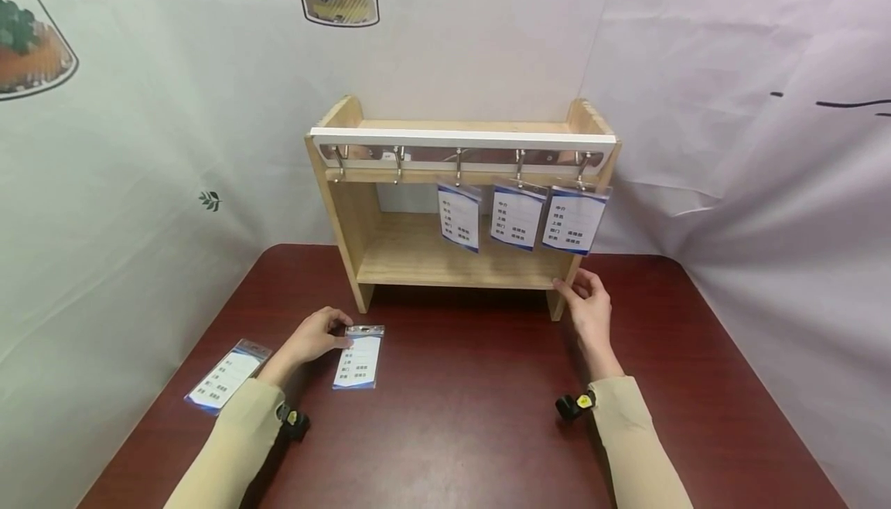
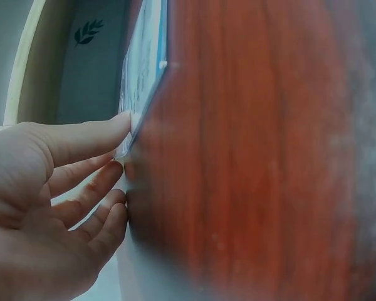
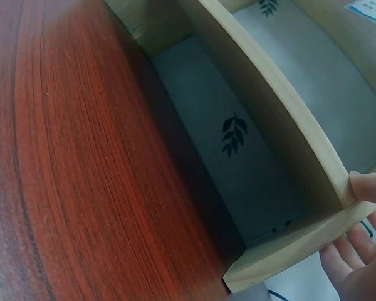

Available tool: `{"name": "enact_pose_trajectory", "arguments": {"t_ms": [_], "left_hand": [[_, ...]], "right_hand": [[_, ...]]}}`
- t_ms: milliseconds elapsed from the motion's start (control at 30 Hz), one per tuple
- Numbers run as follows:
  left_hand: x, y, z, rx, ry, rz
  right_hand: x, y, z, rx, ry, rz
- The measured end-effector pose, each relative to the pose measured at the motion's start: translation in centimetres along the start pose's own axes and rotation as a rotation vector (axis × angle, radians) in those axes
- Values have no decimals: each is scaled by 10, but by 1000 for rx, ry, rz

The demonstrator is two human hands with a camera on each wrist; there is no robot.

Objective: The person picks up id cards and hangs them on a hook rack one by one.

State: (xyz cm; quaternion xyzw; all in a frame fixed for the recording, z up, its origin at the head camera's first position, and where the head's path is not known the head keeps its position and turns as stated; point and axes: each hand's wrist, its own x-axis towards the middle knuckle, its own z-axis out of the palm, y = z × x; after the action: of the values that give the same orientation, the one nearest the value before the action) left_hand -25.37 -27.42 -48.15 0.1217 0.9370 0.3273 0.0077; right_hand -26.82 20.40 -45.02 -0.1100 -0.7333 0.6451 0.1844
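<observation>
My left hand is at the upper left corner of an ID badge in a clear sleeve. In the left wrist view the thumb lies on the badge's face, with fingers at its edge, pinching it. My right hand grips the lower right side of a wooden shelf; the right wrist view shows the thumb on the front of its board and the fingers outside the side panel. Three similar badges hang from the metal hooks on the right part of the shelf's rail.
Another badge lies on the dark red table, beside my left forearm. Two hooks at the left of the rail carry nothing. White cloth with printed plants surrounds the table at the back and sides.
</observation>
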Motion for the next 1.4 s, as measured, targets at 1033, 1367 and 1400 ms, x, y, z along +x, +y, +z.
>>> {"name": "enact_pose_trajectory", "arguments": {"t_ms": [1033,1367,1400], "left_hand": [[4,15,-8,-137,77,9],[6,24,-15,-179,105,29],[6,25,-15,-183,106,33]], "right_hand": [[0,-1,0,15,-4,3],[0,0,0,9,-6,3],[0,0,0,8,-6,3]]}}
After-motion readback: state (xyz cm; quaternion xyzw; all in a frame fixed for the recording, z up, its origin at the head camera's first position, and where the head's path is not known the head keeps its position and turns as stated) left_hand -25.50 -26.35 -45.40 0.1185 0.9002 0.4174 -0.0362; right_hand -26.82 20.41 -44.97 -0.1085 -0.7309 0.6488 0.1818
